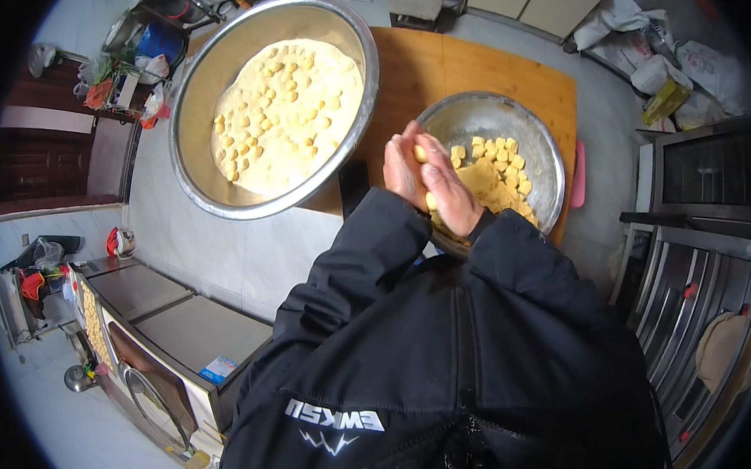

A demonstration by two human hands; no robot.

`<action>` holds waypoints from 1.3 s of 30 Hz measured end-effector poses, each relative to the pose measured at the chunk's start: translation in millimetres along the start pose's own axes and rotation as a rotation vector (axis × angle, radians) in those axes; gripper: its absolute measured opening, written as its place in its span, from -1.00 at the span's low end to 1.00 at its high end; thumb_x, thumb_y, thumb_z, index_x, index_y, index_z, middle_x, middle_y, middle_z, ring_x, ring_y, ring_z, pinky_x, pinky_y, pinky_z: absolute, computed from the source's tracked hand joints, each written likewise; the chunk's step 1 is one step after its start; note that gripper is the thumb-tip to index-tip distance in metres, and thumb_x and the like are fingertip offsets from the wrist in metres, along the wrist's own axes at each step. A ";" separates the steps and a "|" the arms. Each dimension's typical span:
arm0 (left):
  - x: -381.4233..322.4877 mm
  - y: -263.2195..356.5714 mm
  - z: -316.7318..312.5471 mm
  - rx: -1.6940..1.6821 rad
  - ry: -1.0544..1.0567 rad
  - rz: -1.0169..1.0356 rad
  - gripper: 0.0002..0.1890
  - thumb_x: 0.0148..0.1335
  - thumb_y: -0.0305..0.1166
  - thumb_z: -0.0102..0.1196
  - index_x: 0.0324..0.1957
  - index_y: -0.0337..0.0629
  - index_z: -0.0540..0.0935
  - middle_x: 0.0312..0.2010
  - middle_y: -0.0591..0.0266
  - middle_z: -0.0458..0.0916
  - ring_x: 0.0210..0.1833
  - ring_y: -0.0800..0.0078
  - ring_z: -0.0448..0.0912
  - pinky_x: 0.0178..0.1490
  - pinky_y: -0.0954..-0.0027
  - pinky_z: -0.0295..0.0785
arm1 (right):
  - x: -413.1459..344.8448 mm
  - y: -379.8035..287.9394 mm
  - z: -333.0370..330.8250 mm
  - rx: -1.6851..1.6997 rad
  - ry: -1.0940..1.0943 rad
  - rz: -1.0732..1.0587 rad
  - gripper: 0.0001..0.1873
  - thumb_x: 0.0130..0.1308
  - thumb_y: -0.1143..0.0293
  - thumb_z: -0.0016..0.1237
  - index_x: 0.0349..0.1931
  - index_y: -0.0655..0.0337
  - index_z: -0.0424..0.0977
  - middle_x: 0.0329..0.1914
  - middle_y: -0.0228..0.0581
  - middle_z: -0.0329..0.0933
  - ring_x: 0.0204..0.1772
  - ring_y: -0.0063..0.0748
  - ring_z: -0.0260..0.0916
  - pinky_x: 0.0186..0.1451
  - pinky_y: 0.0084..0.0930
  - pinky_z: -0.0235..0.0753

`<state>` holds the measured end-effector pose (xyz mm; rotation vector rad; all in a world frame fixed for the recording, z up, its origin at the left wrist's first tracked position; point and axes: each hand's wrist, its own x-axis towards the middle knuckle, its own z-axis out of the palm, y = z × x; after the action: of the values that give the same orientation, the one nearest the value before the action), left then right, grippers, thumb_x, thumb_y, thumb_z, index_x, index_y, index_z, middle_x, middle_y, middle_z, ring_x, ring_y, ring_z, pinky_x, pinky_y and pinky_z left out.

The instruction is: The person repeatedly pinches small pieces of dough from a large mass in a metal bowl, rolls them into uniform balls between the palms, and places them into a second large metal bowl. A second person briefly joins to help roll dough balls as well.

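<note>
My left hand (pixel 406 170) and my right hand (pixel 449 190) face each other, palms together, over the left side of a smaller steel bowl (pixel 552 174). Small yellow dough balls (pixel 420 153) show between them. In that bowl lie a larger mass of yellow dough (pixel 482 182) and several cut dough pieces (pixel 501 154). To the left, a big steel basin (pixel 192 126) holds pale powder (pixel 292 113) with many round yellow balls (pixel 268 125) scattered over it. How many balls my palms hold is hidden.
Both bowls rest on a wooden table (pixel 476 63). A dark flat object (pixel 354 185) lies beside the basin. A stool (pixel 416 8) stands beyond the table, filled bags (pixel 638 54) lie at the far right, and a metal-topped cabinet (pixel 202 333) is at lower left.
</note>
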<state>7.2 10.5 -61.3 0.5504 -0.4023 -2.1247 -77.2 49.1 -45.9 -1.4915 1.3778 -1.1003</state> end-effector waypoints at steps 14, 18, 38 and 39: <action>0.0 16.4 3.3 0.090 0.185 -0.149 -0.43 0.39 -0.05 -0.33 0.30 -0.20 0.19 0.17 0.08 0.37 0.22 0.26 0.33 0.32 0.30 0.17 | 3.3 -14.0 10.9 -0.007 0.093 0.076 -0.44 0.44 0.23 -0.50 0.34 0.39 -0.04 0.41 0.09 -0.05 0.49 -0.07 -0.18 0.48 -0.34 -0.16; 3.7 22.0 -13.5 0.136 0.146 -0.027 -0.41 0.37 0.05 -0.31 0.17 -0.26 0.34 0.04 0.12 0.46 0.08 0.31 0.41 0.21 0.30 0.27 | 8.3 -17.5 11.9 -0.231 -0.083 -0.255 -0.41 0.42 0.16 -0.47 0.33 0.39 0.00 0.40 0.10 -0.02 0.48 0.00 -0.16 0.48 -0.25 -0.20; -29.3 238.2 -173.8 0.371 0.937 0.183 -0.39 0.22 -0.64 -0.18 0.32 -0.20 0.03 0.22 -0.12 0.07 0.11 -0.13 0.37 0.11 -0.06 0.47 | 30.3 171.3 -45.5 -0.653 -0.135 0.499 -0.54 0.18 0.27 0.03 0.11 0.14 0.35 0.11 0.14 0.33 0.18 0.08 0.29 0.24 -0.22 0.31; -27.4 233.0 -169.0 0.407 1.003 0.209 -0.41 0.23 -0.63 -0.19 0.31 -0.20 0.04 0.22 -0.11 0.07 0.12 -0.12 0.37 0.11 -0.07 0.47 | 34.2 173.1 -33.9 -0.681 -0.112 0.562 -0.51 0.18 0.25 0.03 0.14 0.07 0.34 0.09 0.12 0.34 0.19 0.09 0.29 0.25 -0.24 0.30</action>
<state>267.9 -111.6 -88.4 1.6132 -0.2809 -1.3295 -159.3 1.5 -198.5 -1.4250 2.0377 -0.1890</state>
